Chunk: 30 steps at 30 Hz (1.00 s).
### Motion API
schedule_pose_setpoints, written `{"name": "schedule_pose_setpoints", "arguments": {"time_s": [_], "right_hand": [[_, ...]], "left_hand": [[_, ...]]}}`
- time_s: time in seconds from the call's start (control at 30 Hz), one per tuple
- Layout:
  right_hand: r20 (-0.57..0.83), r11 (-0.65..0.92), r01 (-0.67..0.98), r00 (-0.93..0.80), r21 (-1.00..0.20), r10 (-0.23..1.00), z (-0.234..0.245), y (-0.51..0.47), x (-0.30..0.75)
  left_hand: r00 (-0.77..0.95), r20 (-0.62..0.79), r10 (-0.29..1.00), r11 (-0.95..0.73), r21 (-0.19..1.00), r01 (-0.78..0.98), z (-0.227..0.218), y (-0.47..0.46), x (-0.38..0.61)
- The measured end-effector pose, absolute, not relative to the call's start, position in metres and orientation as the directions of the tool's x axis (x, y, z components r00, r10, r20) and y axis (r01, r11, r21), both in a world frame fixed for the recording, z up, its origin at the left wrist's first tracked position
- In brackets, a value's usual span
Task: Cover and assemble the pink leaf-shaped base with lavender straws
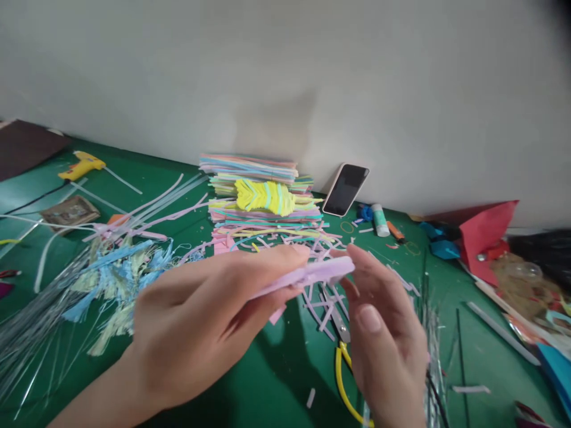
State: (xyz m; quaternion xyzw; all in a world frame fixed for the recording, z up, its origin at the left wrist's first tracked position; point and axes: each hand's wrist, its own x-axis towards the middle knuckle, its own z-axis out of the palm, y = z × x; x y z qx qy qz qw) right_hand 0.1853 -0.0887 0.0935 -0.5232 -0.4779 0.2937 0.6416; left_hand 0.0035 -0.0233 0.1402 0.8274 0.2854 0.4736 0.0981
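Note:
My left hand [200, 321] is closed on a folded pink paper strip [312, 274], pinching it between thumb and fingers above the green mat [276, 380]. My right hand [383, 333] touches the strip's right end with its fingertips, the thumb bent toward me. Under the hands lie yellow-handled scissors [343, 368] and loose pink paper offcuts [325, 309]. Behind them stands a stack of coloured paper strips [263, 196] with a yellow cut piece [263, 197] on it.
A phone [345, 189] leans on the wall. A glue stick [380, 220] and red paper [486, 229] lie right. Blue and cream tassels [116, 279], thin wires [31, 333] and a yellow glue gun [82, 166] lie left.

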Motion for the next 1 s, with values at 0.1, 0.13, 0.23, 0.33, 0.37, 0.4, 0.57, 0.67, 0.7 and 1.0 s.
{"name": "schedule_pose_setpoints", "arguments": {"time_s": [0.1, 0.13, 0.23, 0.33, 0.37, 0.4, 0.57, 0.67, 0.7, 1.0], "right_hand": [[0.412, 0.288, 0.301, 0.547, -0.909, 0.729, 0.1, -0.082, 0.182], [0.446, 0.295, 0.342, 0.573, -0.893, 0.687, 0.1, -0.082, 0.18], [0.498, 0.36, 0.347, 0.532, -0.866, 0.685, 0.102, -0.088, 0.17], [0.483, 0.366, 0.32, 0.485, -0.874, 0.729, 0.105, -0.094, 0.162], [0.473, 0.355, 0.32, 0.489, -0.879, 0.733, 0.106, -0.095, 0.16], [0.464, 0.344, 0.318, 0.497, -0.884, 0.733, 0.107, -0.095, 0.159], [0.427, 0.289, 0.322, 0.552, -0.901, 0.716, 0.111, -0.093, 0.158], [0.41, 0.282, 0.305, 0.554, -0.91, 0.724, 0.113, -0.093, 0.159], [0.405, 0.283, 0.296, 0.55, -0.912, 0.73, 0.113, -0.093, 0.159], [0.392, 0.229, 0.36, 0.489, -0.905, 0.779, 0.119, -0.096, 0.164]], "left_hand": [[0.404, 0.817, 0.413, -0.89, 0.268, 0.369, 0.13, -0.016, 0.007], [0.396, 0.84, 0.372, -0.905, 0.232, 0.358, 0.124, -0.014, 0.009], [0.371, 0.867, 0.333, -0.917, 0.206, 0.342, 0.111, -0.014, 0.015], [0.383, 0.854, 0.353, -0.917, 0.235, 0.322, 0.108, -0.018, 0.019], [0.401, 0.842, 0.361, -0.919, 0.249, 0.304, 0.109, -0.02, 0.019], [0.42, 0.829, 0.37, -0.921, 0.268, 0.283, 0.111, -0.021, 0.019], [0.46, 0.776, 0.431, -0.902, 0.36, 0.238, 0.116, -0.025, 0.02], [0.477, 0.756, 0.448, -0.894, 0.382, 0.233, 0.116, -0.026, 0.018], [0.483, 0.759, 0.437, -0.9, 0.372, 0.228, 0.116, -0.025, 0.017], [0.512, 0.758, 0.405, -0.914, 0.326, 0.241, 0.11, -0.024, 0.017]]}}
